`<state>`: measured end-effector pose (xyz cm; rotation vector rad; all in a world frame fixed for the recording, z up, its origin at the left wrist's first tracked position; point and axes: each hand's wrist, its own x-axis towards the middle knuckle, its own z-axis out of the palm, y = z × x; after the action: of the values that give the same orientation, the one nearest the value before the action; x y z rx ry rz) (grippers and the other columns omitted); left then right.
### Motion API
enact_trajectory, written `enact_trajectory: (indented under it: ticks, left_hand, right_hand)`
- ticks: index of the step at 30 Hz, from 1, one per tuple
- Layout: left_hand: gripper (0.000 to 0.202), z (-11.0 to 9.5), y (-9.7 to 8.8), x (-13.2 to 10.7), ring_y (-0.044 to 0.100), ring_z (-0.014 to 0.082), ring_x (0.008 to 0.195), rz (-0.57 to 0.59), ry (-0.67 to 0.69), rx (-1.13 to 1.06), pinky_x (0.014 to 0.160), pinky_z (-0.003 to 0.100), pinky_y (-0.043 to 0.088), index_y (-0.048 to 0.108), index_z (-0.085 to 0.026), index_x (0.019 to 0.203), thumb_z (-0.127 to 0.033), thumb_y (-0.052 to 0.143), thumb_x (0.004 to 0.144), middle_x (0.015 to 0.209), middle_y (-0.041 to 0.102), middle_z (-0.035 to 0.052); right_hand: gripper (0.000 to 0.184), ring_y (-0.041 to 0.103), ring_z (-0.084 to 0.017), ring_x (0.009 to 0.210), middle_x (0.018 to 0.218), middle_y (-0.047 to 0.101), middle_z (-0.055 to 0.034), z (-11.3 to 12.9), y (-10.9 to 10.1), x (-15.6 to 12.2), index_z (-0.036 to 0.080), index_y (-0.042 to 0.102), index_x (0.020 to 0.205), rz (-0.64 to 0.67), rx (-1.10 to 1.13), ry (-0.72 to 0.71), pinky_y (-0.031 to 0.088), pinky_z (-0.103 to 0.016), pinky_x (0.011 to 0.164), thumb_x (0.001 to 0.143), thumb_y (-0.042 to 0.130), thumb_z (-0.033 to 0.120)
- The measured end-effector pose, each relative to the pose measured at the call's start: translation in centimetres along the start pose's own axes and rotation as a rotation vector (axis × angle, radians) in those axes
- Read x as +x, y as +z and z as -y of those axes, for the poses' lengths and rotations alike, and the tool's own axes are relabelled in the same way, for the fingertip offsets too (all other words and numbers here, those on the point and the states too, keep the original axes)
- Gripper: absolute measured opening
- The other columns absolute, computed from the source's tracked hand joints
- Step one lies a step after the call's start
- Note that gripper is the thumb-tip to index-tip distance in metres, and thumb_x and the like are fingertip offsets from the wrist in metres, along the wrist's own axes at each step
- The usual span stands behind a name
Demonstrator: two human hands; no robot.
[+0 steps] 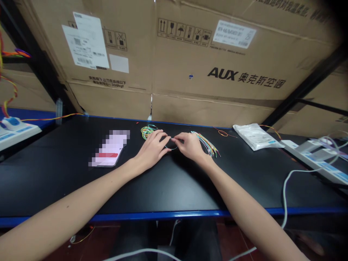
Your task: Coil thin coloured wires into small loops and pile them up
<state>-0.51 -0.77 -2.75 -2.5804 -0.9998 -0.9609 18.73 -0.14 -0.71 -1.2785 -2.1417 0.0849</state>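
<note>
A thin, pale wire is bent into a small loop between my two hands, just above the black tabletop. My left hand grips the wire at the loop's left side, its thumb low and its fingers curved above. On the other side, my right hand pinches the wire between thumb and fingertips. Several coiled coloured wires lie just behind my left hand. A bundle of straight, multicoloured wires rests beside my right hand, which partly covers it.
A phone with a blurred-out screen lies left of my hands on the black table. At right are an orange wire loop, a white plastic packet and a power strip with cables. Large cardboard boxes stand behind.
</note>
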Motion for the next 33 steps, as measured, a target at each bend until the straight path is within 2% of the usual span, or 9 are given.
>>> enact_trajectory:
  ticks: [6, 11, 16, 21, 29, 33]
  left_hand:
    - [0.033, 0.0, -0.1, 0.1, 0.048, 0.0316, 0.122, -0.005, -0.016, -0.024, 0.101, 0.054, 0.044, 0.058, -0.018, 0.117, -0.025, 0.064, 0.085, 0.116, 0.060, 0.0131]
    - [0.037, 0.3, 0.0, 0.0, 0.048, 0.0317, 0.122, -0.013, -0.028, -0.016, 0.100, 0.053, 0.044, 0.058, -0.018, 0.120, -0.027, 0.063, 0.085, 0.116, 0.059, 0.0132]
    - [0.041, 0.1, 0.0, 0.0, 0.048, 0.0323, 0.120, -0.008, -0.029, -0.017, 0.100, 0.053, 0.044, 0.057, -0.017, 0.121, -0.034, 0.063, 0.084, 0.117, 0.058, 0.0143]
    - [0.051, -0.2, -0.1, 0.1, 0.048, 0.0330, 0.121, -0.008, -0.047, 0.010, 0.102, 0.052, 0.042, 0.053, -0.013, 0.126, -0.036, 0.065, 0.082, 0.119, 0.057, 0.0155]
    - [0.045, -0.4, -0.2, 0.2, 0.048, 0.0321, 0.120, 0.012, -0.071, 0.012, 0.101, 0.051, 0.043, 0.054, -0.014, 0.123, -0.032, 0.064, 0.083, 0.118, 0.058, 0.0149]
    - [0.040, 0.7, -1.0, 0.7, 0.047, 0.0316, 0.121, -0.004, -0.130, 0.063, 0.103, 0.048, 0.040, 0.058, -0.015, 0.118, -0.034, 0.062, 0.084, 0.120, 0.058, 0.0146]
  right_hand:
    - [0.024, 0.058, -0.014, 0.061, 0.073, 0.071, -0.0036, 0.1, -0.4, 0.1, 0.019, 0.072, 0.084, 0.060, 0.067, 0.034, 0.037, -0.025, 0.058, 0.091, 0.053, 0.032]
    - [0.018, 0.063, -0.016, 0.075, 0.086, 0.073, -0.0054, -0.1, -0.7, 0.2, 0.019, 0.072, 0.086, 0.030, 0.044, -0.012, 0.042, -0.026, 0.068, 0.088, 0.057, 0.029]
    - [0.018, 0.063, -0.017, 0.072, 0.083, 0.073, -0.0055, -0.1, -0.4, 0.1, 0.019, 0.072, 0.084, 0.032, 0.019, 0.022, 0.042, -0.027, 0.067, 0.088, 0.057, 0.028]
    - [0.020, 0.064, -0.017, 0.074, 0.083, 0.073, -0.0056, 0.3, 0.1, 0.1, 0.020, 0.072, 0.083, -0.040, -0.011, 0.038, 0.043, -0.027, 0.068, 0.088, 0.056, 0.030]
    - [0.019, 0.064, -0.017, 0.076, 0.084, 0.072, -0.0052, 0.5, 0.8, -0.1, 0.020, 0.071, 0.085, -0.037, 0.021, 0.030, 0.044, -0.027, 0.071, 0.089, 0.055, 0.030]
    - [0.023, 0.064, -0.017, 0.084, 0.096, 0.069, -0.0055, 0.2, 0.7, 0.0, 0.020, 0.067, 0.099, -0.107, 0.107, 0.006, 0.046, -0.028, 0.075, 0.093, 0.049, 0.033]
